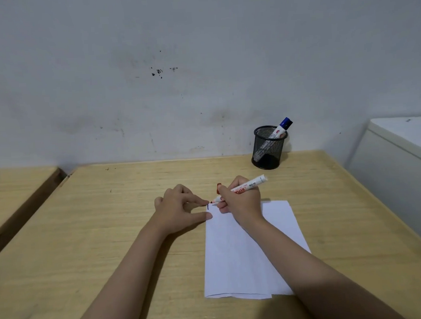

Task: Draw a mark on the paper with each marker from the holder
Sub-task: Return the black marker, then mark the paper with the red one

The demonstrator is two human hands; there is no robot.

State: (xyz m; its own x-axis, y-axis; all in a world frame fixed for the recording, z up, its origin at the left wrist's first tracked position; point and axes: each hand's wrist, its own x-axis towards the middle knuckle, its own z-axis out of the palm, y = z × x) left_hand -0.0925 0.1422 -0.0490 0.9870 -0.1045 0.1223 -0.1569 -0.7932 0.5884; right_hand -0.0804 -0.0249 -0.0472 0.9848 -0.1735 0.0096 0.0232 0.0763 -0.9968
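A white sheet of paper (243, 250) lies on the wooden table (115, 227). My right hand (241, 201) grips a white marker with red lettering (248, 186), uncapped, its tip at the paper's top left corner beside a short dark mark (207, 206). A red cap (218, 187) sticks up behind my right fingers. My left hand (180, 207) rests on the table, thumb and forefinger pressing the paper's left edge near the corner. At the back stands a black mesh holder (268, 147) with a blue-capped marker (282, 128) leaning in it.
A grey stained wall rises directly behind the table. A second wooden table (13, 189) sits to the left across a narrow gap. A white cabinet (397, 159) stands at the right, past the table's edge.
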